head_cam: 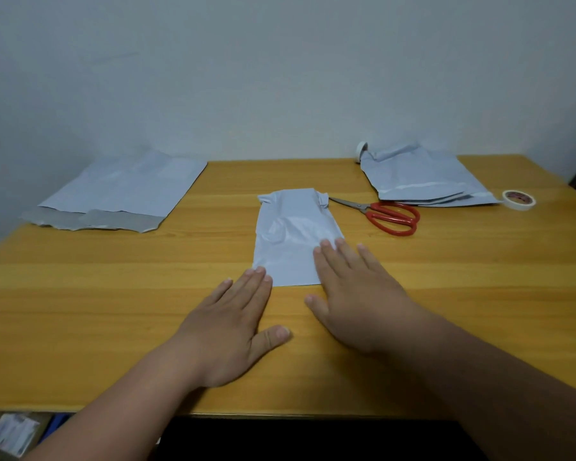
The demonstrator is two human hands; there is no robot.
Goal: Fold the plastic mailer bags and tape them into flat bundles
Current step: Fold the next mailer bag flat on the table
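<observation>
- Nearest me, the left hand lies flat on the counter, fingers straight, its fingertips just touching the near left corner of the folded mailer bag. It grips nothing.
- The right hand is flat too, with straight fingers pressing the near right part of that same bag. It holds nothing either.
- The one bag between the hands sits mid-counter, folded into a narrow strip. I see no tape on it, so I'd judge it part-folded and not yet a bundle.
- Just beyond it on the right lies one pair of red-handled scissors, untouched.
- At the right edge sits one tape roll. A second roll seems to peek out at the wall.
- Far right is a stack of mailer bags, several layers, exact number unclear.
- Far left lies another flat pile, at least one bag, all unfolded.
- No finished bundle is in sight, so most of the job remains.
</observation>
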